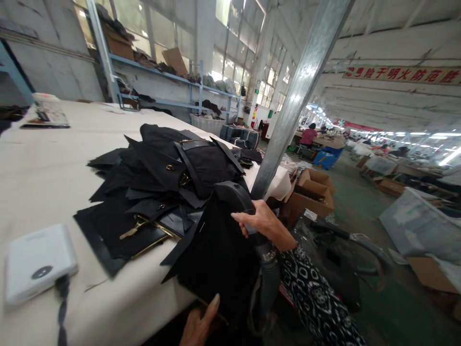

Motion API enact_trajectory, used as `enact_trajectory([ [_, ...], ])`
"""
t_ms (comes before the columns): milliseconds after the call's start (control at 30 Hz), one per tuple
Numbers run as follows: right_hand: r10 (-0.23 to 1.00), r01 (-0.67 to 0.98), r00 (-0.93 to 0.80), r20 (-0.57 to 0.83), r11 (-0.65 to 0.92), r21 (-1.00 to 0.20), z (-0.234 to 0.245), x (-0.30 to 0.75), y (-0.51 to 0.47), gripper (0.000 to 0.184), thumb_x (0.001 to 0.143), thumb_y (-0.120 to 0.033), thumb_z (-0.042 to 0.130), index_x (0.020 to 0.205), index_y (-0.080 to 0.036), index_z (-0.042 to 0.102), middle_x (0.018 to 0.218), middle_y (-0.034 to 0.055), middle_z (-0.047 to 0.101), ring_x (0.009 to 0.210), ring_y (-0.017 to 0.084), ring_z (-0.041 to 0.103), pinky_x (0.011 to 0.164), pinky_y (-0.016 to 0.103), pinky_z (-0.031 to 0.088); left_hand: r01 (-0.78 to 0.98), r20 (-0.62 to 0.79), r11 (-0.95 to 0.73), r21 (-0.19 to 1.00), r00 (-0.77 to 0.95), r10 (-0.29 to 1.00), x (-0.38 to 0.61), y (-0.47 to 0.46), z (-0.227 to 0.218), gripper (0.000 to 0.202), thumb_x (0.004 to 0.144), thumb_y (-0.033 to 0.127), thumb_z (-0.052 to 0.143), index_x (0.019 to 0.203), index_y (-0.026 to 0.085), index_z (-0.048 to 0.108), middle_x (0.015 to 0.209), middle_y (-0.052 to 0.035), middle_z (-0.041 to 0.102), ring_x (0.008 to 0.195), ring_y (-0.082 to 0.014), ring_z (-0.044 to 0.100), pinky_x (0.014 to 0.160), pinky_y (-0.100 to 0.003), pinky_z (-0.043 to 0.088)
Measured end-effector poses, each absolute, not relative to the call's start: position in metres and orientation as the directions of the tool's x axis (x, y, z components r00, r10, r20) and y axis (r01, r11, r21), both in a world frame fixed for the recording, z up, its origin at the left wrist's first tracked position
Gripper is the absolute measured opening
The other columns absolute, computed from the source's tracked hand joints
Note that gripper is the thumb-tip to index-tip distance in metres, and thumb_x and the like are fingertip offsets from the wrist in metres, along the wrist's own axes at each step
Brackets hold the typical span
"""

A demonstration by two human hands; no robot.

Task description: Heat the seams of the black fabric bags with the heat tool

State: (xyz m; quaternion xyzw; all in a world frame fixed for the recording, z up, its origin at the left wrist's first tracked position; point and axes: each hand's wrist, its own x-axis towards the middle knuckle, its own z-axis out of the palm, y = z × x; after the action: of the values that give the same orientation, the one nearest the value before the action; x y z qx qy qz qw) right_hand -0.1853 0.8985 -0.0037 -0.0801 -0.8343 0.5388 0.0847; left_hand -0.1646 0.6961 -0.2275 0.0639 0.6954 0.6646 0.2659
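In the head view, my right hand [264,222] is wrapped round the curved black handle of a vacuum hose [236,194]. Its grey corrugated tube [270,278] runs downward below the wrist. At the bottom edge my left hand [201,319] pinches the lower edge of a black fabric bag [219,250], thumb on the near face. The bag hangs at the table's edge, beside the hose; where the nozzle's mouth meets it is hidden. Behind it lies a heaped pile of black bags [151,168] with gold-coloured clasps and trim, on the white-covered table [108,312].
A white box-shaped device [41,264] with a dark cable sits at the left. A slanting metal post [298,86] rises just beyond my right hand. Cardboard boxes [311,197] and a dark bundle [331,259] stand at the right. Blue shelving [162,74] lines the wall; people work far off.
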Motion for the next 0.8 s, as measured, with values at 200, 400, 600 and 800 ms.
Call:
enact_trajectory([
  [200, 0.271, 0.056, -0.96, 0.068, 0.425, -0.903, 0.007, -0.161, 0.898, 0.031, 0.076, -0.04, 0.067, 0.073, -0.012, 0.055, 0.058, -0.0006, 0.058, 0.046, 0.01, 0.056, 0.044, 0.02, 0.049, -0.275, -0.319, 0.163, 0.948, -0.804, 0.502, -0.174, 0.706, -0.185, 0.065, 0.064, 0.076, 0.053, 0.05, 0.012, 0.058, 0.045, -0.0055, 0.053, 0.045, -0.017, 0.05, 0.05, -0.029, 0.041],
  [400, 0.283, 0.047, -0.954, 0.098, 0.465, -0.884, 0.016, -0.129, 0.897, 0.027, 0.079, -0.039, 0.064, 0.077, -0.014, 0.055, 0.057, -0.0017, 0.058, 0.047, 0.011, 0.056, 0.044, 0.02, 0.048, -0.143, -0.177, 0.171, 0.975, -0.963, 0.201, -0.195, 0.694, -0.154, 0.061, 0.058, 0.077, 0.055, 0.045, 0.018, 0.044, 0.045, 0.0005, 0.042, 0.049, -0.0137, 0.041, 0.048, -0.026, 0.033],
  [600, 0.249, 0.036, -0.963, 0.105, 0.505, -0.863, 0.016, -0.082, 0.906, 0.027, 0.081, -0.037, 0.061, 0.072, -0.013, 0.055, 0.052, -0.0013, 0.058, 0.044, 0.011, 0.055, 0.044, 0.019, 0.043, 0.106, 0.112, 0.144, 0.984, -0.993, -0.034, -0.235, 0.678, -0.077, 0.04, 0.073, 0.054, 0.052, 0.078, 0.016, 0.063, 0.059, 0.0011, 0.051, 0.062, -0.0169, 0.05, 0.059, -0.026, 0.039],
  [800, 0.289, 0.123, -0.956, 0.06, 0.573, -0.81, -0.011, -0.043, 0.922, 0.037, 0.082, -0.048, 0.057, 0.071, -0.013, 0.054, 0.052, 0.0002, 0.059, 0.046, 0.013, 0.055, 0.049, 0.021, 0.042, 0.461, 0.578, 0.374, 0.805, -0.753, -0.315, -0.276, 0.672, -0.003, 0.032, 0.084, 0.041, 0.048, 0.066, 0.016, 0.058, 0.052, 0.0028, 0.041, 0.052, -0.0118, 0.039, 0.055, -0.025, 0.031],
])
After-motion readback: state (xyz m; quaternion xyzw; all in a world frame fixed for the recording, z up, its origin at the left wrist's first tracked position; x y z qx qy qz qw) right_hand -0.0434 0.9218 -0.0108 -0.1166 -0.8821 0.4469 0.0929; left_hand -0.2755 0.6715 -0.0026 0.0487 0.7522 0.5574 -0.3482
